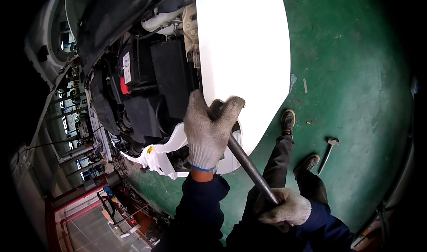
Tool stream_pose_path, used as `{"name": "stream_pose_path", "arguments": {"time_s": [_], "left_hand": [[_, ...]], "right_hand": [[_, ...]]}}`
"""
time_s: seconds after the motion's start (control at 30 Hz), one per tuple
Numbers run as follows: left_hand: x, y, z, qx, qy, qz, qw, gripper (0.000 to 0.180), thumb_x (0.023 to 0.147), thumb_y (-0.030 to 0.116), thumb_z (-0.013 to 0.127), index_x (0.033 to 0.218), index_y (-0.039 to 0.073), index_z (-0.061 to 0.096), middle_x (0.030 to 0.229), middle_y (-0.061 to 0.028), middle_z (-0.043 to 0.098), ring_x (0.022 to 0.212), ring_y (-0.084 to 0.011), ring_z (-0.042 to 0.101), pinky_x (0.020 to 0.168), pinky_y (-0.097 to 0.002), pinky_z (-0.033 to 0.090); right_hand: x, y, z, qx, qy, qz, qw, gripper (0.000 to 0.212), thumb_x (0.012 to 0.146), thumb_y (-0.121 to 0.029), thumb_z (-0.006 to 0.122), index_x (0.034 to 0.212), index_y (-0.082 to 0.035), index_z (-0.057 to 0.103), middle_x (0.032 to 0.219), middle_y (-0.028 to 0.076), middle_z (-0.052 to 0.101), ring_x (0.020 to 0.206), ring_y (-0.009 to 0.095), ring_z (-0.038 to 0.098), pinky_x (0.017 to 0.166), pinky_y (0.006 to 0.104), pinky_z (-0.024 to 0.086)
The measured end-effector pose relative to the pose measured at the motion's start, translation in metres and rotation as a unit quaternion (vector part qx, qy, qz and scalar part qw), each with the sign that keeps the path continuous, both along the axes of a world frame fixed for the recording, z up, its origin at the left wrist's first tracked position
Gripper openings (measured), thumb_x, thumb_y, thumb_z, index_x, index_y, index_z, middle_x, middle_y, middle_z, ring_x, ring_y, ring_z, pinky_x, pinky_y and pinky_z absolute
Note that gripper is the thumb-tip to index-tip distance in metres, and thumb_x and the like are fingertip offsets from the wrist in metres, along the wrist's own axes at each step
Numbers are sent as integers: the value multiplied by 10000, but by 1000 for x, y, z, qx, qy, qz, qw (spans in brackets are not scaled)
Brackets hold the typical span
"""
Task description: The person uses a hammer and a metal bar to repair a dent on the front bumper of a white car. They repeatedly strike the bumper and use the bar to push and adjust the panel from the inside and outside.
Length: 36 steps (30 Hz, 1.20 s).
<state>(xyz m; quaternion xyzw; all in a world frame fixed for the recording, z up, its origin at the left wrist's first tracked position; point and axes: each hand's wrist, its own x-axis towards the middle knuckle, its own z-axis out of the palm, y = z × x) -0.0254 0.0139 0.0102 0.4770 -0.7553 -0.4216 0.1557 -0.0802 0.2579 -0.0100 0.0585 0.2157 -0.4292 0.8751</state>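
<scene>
My left hand (207, 134), in a grey-white knit glove with a blue cuff edge, is closed at the front corner of a white car fender (244, 52). It wraps the upper part of a dark metal bar (252, 168); a dark piece shows between thumb and fingers. Nearer my body, my right hand (284, 209), gloved too, grips the lower end of the same bar. The bar slants from the fender corner down toward my right. Its tip and its contact with the car are hidden by my left hand.
Left of the fender lies the open engine bay with a black battery (137, 65) and a white front bracket (162, 156). A hammer (328, 155) rests on the green floor (351, 83) right of my shoes (288, 120). A red-framed tool cart (89, 221) stands lower left.
</scene>
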Motion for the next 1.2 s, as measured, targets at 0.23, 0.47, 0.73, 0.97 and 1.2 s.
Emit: {"name": "stream_pose_path", "arguments": {"time_s": [0.23,0.47,0.73,0.97,1.2], "left_hand": [[-3,8,7,24,48,8,999,359,864,163,864,1017,-6,587,800,-47,662,647,-56,598,568,-220,483],[-6,1,6,-14,35,-24,999,417,864,238,872,1035,1,574,860,-81,701,660,-83,607,599,-269,526],[0,-3,0,6,38,-5,999,440,865,176,861,1112,-15,551,867,-111,715,708,-146,694,652,-252,556],[57,63,2,-24,-108,-102,989,480,859,218,807,1204,-40,593,1041,-167,682,853,-241,700,706,-358,585],[102,41,29,39,91,-141,985,465,892,251,784,1237,-15,623,1091,-124,665,933,-199,627,732,-348,515]], "right_hand": [[8,-2,1,-13,17,15,1000,229,883,-73,749,1062,-7,622,738,18,593,522,99,577,424,246,487],[4,-5,6,-25,17,-10,1000,216,883,-70,766,1064,-7,666,779,35,646,590,93,602,510,236,488],[11,5,8,-11,21,-13,1000,216,918,-119,743,1086,-30,640,860,-5,611,710,67,558,626,230,470],[54,53,0,-26,25,136,990,432,934,-179,747,1327,-49,623,1046,43,710,1056,135,656,923,328,525],[36,45,-26,-199,322,156,912,460,892,-349,817,1238,-95,652,987,70,716,886,151,672,814,317,545]]}}
